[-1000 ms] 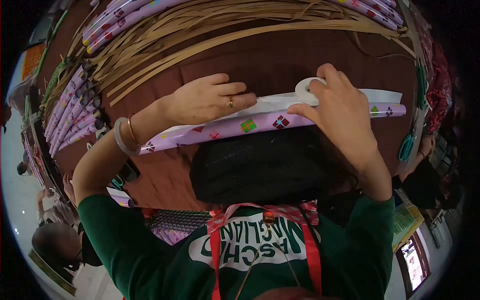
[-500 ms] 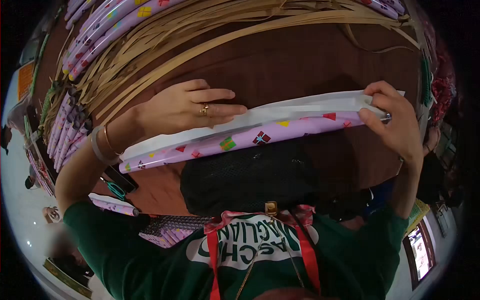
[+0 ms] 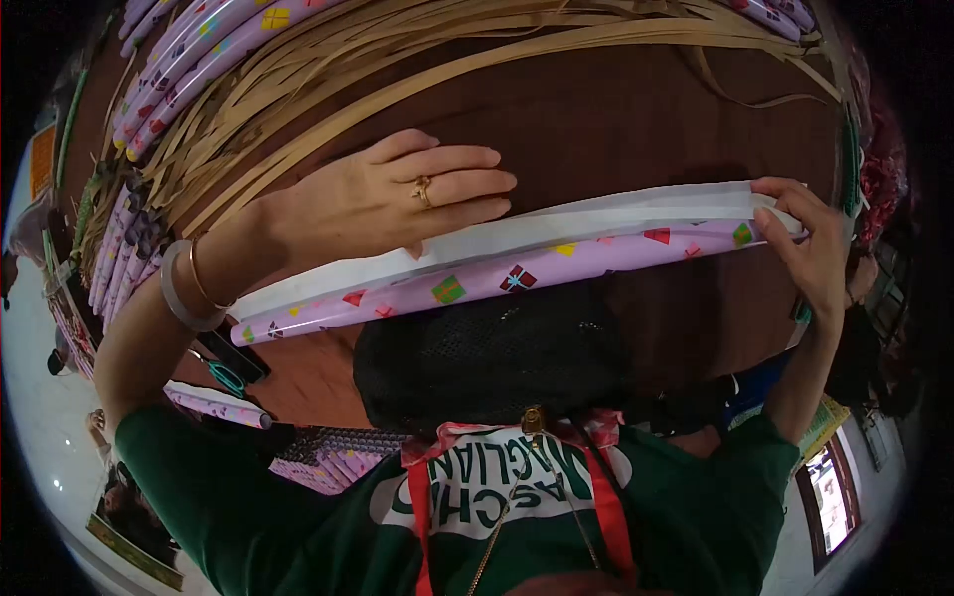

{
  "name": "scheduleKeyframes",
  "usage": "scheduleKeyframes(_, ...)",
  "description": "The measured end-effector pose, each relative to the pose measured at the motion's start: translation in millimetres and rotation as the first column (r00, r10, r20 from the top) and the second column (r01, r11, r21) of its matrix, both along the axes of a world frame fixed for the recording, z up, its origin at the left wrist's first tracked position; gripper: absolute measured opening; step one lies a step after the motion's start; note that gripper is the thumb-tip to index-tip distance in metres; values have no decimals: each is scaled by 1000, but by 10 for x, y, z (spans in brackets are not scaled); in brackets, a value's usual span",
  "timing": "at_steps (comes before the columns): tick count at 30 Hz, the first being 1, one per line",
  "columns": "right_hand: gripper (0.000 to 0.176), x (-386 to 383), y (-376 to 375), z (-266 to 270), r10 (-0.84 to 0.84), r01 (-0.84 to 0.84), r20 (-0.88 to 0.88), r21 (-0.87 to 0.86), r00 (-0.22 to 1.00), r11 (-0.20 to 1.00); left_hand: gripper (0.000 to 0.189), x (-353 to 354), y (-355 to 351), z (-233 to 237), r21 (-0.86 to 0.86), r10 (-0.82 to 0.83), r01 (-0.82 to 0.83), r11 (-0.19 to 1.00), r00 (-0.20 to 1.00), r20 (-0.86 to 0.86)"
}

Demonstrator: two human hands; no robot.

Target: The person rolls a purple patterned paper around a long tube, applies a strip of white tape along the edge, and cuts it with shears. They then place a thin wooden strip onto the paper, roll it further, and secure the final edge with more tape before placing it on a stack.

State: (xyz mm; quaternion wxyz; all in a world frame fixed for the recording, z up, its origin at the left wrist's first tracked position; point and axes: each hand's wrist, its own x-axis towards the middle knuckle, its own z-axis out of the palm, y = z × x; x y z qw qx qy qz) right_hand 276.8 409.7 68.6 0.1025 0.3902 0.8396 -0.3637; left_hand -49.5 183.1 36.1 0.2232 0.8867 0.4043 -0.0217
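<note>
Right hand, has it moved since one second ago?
Yes. The right hand has moved rightward, closer to the right edge of the table, and is now near the right end of the roll.

Room here over the cloth (image 3: 626, 124), between roll (image 3: 596, 256) and strips (image 3: 328, 124); black mesh (image 3: 487, 348) blocks the near side, right hand (image 3: 810, 238) the end.

2 hands (image 3: 393, 194) (image 3: 810, 243) at 1 roll (image 3: 482, 283); 2 bracelets (image 3: 172, 295) (image 3: 198, 270), 1 ring (image 3: 422, 192).
</note>
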Motion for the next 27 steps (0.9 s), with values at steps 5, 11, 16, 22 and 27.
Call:
scheduleKeyframes(5,25,15,-19,-25,40,-38,-30,57,999,998,89,132,171,49,-7,-11,10,1000,997,-79)
scheduleKeyframes(11,21,40,-110,-96,33,-19,-98,138,995,990,103,222,272,113,-80,-28,17,997,989,-142)
scheduleKeyframes(16,19,38,-191,-183,68,-26,-146,274,987,961,109,238,290,100,-45,-49,43,998,986,-161)
scheduleKeyframes(22,22,60,-240,-254,143,-93,-69,484,987,870,111,301,232,-105,269,-160,270,924,916,-368)
scheduleKeyframes(27,24,0,-289,-268,147,-100,-34,581,989,808,67,315,247,-166,203,-70,72,977,997,-17)
